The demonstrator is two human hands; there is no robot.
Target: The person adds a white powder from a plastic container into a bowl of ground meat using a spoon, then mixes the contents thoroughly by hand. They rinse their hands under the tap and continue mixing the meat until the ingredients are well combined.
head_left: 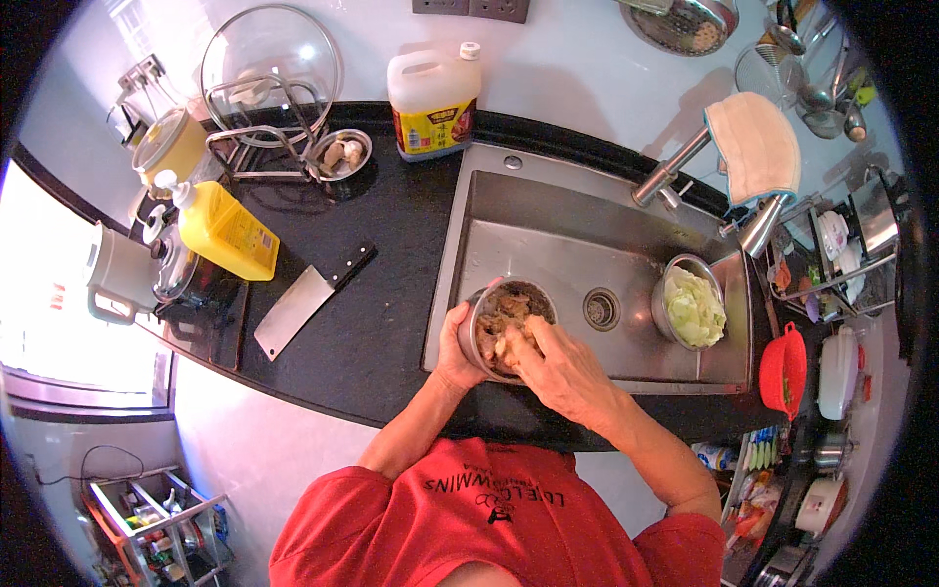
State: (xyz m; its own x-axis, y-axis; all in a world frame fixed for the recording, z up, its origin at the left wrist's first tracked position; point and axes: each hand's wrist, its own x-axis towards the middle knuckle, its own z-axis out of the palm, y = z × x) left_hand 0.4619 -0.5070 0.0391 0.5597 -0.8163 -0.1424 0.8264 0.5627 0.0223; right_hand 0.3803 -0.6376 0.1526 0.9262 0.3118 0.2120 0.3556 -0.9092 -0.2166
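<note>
My left hand (pixel 455 350) is wrapped round the side of a steel bowl (pixel 469 335), keeping it over the front left edge of the sink. Brownish pieces that look like raw meat (pixel 505 305) fill the bowl. The fingers of my right hand (pixel 565 374) are bent down into these pieces and pressed together among them; their tips are partly hidden. A second steel bowl with pale green cut leaves, probably cabbage (pixel 695 308), stands inside the sink (pixel 548 249) on the right.
On the black counter (pixel 391 293) lies a cleaver (pixel 298 305). Behind it stand a yellow pump bottle (pixel 227 230), a small bowl (pixel 342 155), a glass lid (pixel 272 73) in a rack and a large jug (pixel 433 103). A cloth hangs over the faucet (pixel 675 166). A red basket (pixel 783 372) sits at right.
</note>
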